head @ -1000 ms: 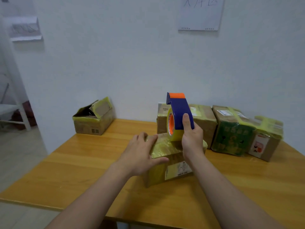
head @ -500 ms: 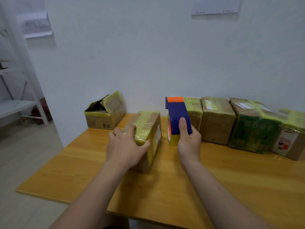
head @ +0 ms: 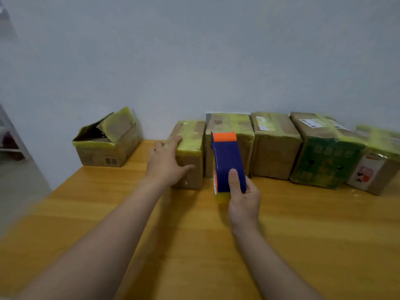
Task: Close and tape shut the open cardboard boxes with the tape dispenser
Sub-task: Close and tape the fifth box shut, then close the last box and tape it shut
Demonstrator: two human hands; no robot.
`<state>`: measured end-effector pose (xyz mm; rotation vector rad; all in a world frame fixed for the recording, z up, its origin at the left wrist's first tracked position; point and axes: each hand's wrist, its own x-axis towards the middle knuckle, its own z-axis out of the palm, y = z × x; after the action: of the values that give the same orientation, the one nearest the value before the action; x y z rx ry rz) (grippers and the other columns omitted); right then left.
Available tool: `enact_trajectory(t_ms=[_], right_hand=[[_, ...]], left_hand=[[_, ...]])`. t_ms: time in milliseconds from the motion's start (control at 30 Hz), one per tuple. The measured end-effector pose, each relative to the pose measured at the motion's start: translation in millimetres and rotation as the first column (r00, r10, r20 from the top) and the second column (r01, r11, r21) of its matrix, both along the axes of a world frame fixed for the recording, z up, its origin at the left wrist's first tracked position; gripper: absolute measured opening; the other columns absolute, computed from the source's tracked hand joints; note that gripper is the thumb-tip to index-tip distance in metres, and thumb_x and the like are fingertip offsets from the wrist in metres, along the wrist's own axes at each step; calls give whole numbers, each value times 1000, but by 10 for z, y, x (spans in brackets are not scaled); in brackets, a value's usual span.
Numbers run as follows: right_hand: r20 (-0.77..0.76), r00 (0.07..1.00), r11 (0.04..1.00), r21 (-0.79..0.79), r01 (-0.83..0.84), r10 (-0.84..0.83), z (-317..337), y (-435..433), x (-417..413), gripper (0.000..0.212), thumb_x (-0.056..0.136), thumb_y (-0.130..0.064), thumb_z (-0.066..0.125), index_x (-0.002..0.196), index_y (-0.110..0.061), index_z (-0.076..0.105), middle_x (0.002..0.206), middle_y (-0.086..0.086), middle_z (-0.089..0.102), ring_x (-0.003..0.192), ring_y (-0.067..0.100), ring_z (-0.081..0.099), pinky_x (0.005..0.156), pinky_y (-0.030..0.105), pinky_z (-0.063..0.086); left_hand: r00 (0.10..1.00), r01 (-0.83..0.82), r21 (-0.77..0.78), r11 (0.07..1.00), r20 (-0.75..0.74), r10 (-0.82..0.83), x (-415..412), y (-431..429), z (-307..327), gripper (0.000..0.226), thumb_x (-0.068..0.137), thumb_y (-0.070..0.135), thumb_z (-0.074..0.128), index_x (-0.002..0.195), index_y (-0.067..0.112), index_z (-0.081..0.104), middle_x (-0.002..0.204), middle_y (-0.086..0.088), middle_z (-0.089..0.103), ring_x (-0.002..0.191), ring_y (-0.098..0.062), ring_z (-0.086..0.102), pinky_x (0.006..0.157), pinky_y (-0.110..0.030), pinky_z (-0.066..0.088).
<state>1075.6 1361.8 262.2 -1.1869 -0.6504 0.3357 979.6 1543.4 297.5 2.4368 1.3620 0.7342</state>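
The left hand (head: 165, 167), fingers spread, is resting against the taped cardboard box (head: 190, 154). The right hand (head: 244, 198) is gripping the blue tape dispenser (head: 227, 163) just right of it. The open cardboard box (head: 106, 146) is sitting well left of the left hand.
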Motion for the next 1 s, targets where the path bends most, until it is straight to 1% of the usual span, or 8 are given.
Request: enact_trajectory(t_ms=[100,167,267,367,467,667,867,1000], right_hand=[[3,1000,1000,-9,-3,3,-134,12,-39,25,93,-43,57,91,-23,71,86,-5,74,77,3,66,70,15,51],[1,1000,1000,2,-10,10,-211,35,-93,27,93,-40,58,91,-17,72,86,3,73,74,9,65,68,16,50],[51,998,999,9,-42,41,-251,100,-199,31,94,-38,60,89,-10,72,79,7,71,71,18,62,64,18,48],[99,987,992,0,-126,126,-234,250,-350,29,94,-36,60,85,-11,71,74,1,68,67,9,59,63,18,45],[83,981,984,-13,-175,176,-236,463,-524,31,95,-37,60,86,-10,72,76,4,69,69,11,60,63,21,45],[53,970,970,-56,-235,238,-308,843,-786,29,94,-38,60,86,-14,74,81,9,72,71,12,62,65,23,47],[0,970,968,-70,-243,243,-383,796,-739,32,89,-43,59,91,-15,75,83,4,74,74,14,66,66,17,49],[-32,975,969,-106,-224,221,-407,779,-695,34,88,-49,56,92,-21,74,86,-5,75,77,6,67,66,13,50]], left_hand=[[986,58,-46,997,158,-50,139,182,-136,106,79,39,89,160,39,22,144,-14,45,131,-35,50,110,-45,44],[971,96,-35,995,222,-86,136,290,-212,112,79,33,90,163,34,16,154,-10,42,140,-30,45,114,-42,41],[952,140,4,990,276,-136,11,392,-308,112,77,40,89,163,33,17,160,0,39,139,-22,49,110,-42,48],[927,93,20,995,362,-94,-208,483,-374,88,81,46,84,153,30,36,137,1,56,112,-15,62,90,-39,58],[907,-53,18,998,419,40,-537,627,-394,60,85,42,81,134,24,54,122,-5,60,109,-22,61,93,-42,54],[907,-298,7,954,313,281,-1167,1037,-426,58,85,41,75,139,36,54,137,-14,44,132,-34,43,112,-46,42],[945,-276,36,960,194,264,-1148,1414,-278,65,83,45,73,145,42,52,159,-14,35,149,-33,28,119,-54,28],[966,-246,-24,969,77,247,-1040,1592,-199,76,86,48,72,155,31,45,158,-16,42,149,-35,34,120,-49,28]])
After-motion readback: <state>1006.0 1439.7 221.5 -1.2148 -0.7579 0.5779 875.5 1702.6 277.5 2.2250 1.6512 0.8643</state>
